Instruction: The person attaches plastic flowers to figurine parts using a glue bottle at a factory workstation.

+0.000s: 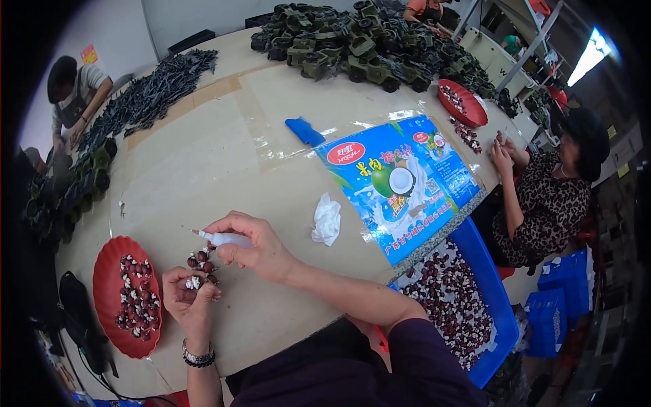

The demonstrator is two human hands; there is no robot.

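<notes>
My right hand (261, 249) grips a small white squeeze bottle (230, 240), its thin brownish tip pointing left. Below it, my left hand (184, 304) pinches a small dark red and white piece (194, 282) between the fingertips. The bottle tip is above this piece and apart from it. Several similar pieces (201, 259) lie on the table just beyond my left fingers. To the left of that hand, a red scalloped tray (107, 281) contains more of them.
A crumpled white tissue (327, 220) and a blue scrap (304, 131) lie ahead. A printed blue cardboard sheet (352, 197) covers the right side. A blue crate (505, 332) of pieces stands beside my right arm. Green toy vehicles (352, 47) pile up far off; a person (549, 183) works at right.
</notes>
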